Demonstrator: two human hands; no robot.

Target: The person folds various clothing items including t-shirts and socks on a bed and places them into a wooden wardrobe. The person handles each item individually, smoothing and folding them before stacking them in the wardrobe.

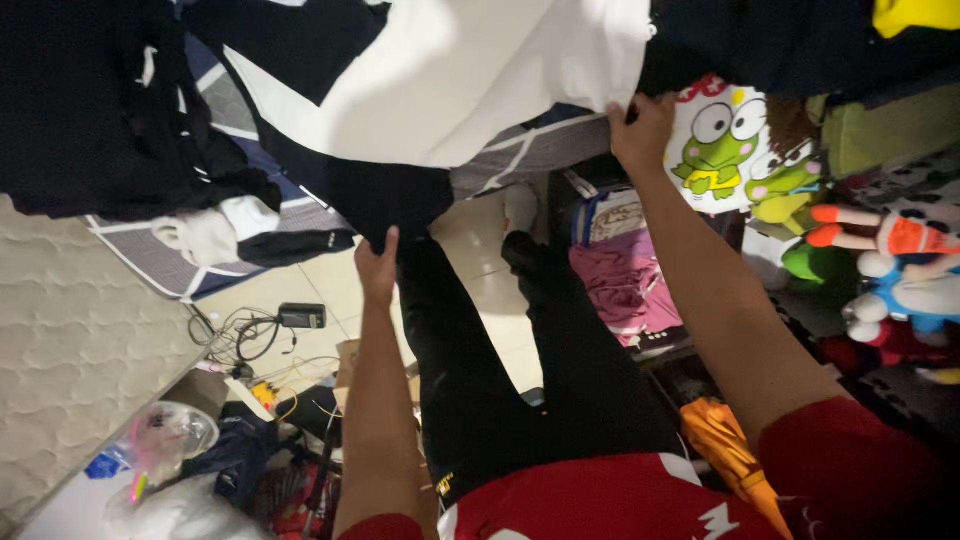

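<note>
A black and white garment (440,80) is spread over the edge of a bed at the top of the head view. My left hand (377,265) pinches its black lower corner (390,200). My right hand (640,130) grips the white part's right edge. Both arms stretch forward from red sleeves, over my legs in black trousers (500,380).
More dark clothes (90,110) and white socks (215,230) lie on the grey striped sheet (150,260). Plush toys (880,250) and a frog cushion (720,140) sit at right. Cables and a power adapter (300,316) lie on the tiled floor, beside a plastic bag (165,435).
</note>
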